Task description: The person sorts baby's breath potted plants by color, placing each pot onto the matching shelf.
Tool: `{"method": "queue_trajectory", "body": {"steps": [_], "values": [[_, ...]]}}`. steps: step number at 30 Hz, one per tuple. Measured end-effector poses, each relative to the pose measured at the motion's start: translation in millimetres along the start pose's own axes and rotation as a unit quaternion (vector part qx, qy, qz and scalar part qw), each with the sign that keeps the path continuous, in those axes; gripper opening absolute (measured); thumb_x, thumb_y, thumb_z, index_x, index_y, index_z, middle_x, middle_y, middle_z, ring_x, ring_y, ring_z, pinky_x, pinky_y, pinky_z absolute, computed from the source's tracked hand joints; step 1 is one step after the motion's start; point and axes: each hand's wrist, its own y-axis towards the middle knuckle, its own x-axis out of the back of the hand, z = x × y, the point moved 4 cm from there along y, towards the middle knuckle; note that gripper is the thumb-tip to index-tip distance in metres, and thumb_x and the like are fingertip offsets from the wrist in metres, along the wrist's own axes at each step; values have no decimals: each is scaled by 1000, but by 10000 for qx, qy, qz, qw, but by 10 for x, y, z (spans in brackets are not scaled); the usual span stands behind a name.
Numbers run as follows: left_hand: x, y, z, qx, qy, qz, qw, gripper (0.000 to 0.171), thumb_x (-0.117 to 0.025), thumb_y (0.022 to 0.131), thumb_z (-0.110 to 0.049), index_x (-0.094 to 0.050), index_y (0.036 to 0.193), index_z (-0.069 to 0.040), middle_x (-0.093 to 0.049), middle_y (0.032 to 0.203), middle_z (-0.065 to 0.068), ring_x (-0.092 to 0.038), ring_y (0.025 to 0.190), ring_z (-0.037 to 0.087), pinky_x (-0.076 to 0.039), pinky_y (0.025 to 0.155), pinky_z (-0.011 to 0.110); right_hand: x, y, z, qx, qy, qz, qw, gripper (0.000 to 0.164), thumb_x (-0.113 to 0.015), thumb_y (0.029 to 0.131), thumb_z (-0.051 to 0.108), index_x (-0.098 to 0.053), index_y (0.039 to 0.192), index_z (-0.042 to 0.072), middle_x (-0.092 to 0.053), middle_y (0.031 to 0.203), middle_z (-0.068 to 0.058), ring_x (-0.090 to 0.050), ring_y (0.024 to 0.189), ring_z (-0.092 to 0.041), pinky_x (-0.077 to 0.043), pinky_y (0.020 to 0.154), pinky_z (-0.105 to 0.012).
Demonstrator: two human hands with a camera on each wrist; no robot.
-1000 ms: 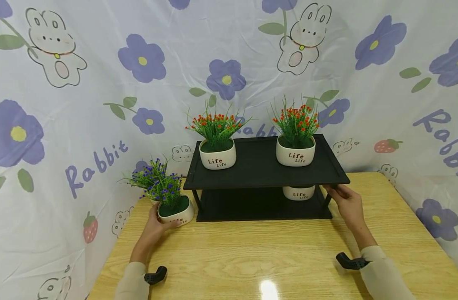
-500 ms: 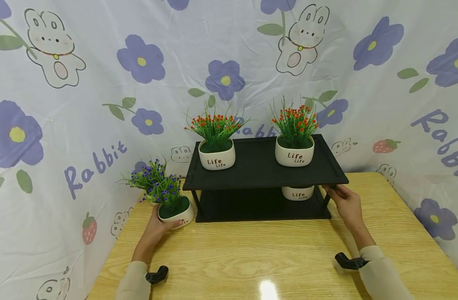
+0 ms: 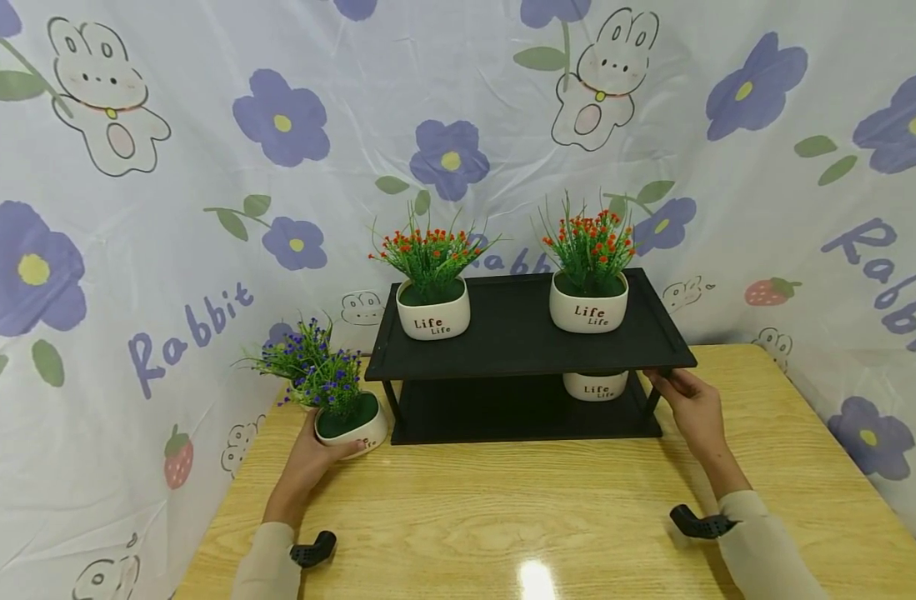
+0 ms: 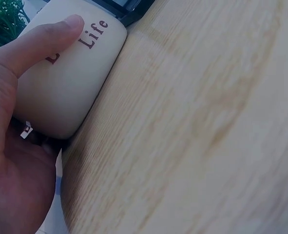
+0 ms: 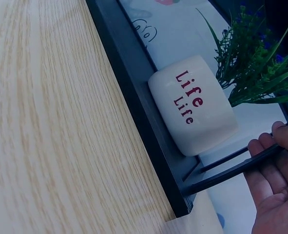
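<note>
My left hand (image 3: 312,457) grips a white "Life" pot with blue flowers (image 3: 352,425) that stands on the table just left of the black two-tier shelf (image 3: 495,333). In the left wrist view the thumb lies across the lettered front of the pot (image 4: 80,83); the other fingers are mostly hidden. At the shelf's front right corner, my right hand (image 3: 696,410) holds the black post (image 5: 236,173), thumb and fingers around it below the top board. On the lower tier, near that post, sits another white pot (image 3: 596,387), with blue-flowered greenery (image 5: 256,58) visible in the right wrist view.
Two white pots with orange-red flowers stand on the top tier, one at left (image 3: 435,312) and one at right (image 3: 588,308). More blue flowers (image 3: 288,358) show behind the held pot. A printed cloth (image 3: 390,75) hangs behind the wooden table (image 3: 473,525).
</note>
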Motion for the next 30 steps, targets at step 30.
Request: {"method": "queue_trajectory", "body": {"steps": [30], "values": [[187, -357, -125, -83, -89, -277, 9995, 127, -94, 82, -41, -10, 172, -11, -31, 170, 23, -38, 153, 42, -35, 124, 61, -18, -20, 38, -106, 7, 8, 9999, 38, -65, 108, 14, -66, 143, -2, -77, 115, 20, -67, 104, 16, -52, 91, -5]]}}
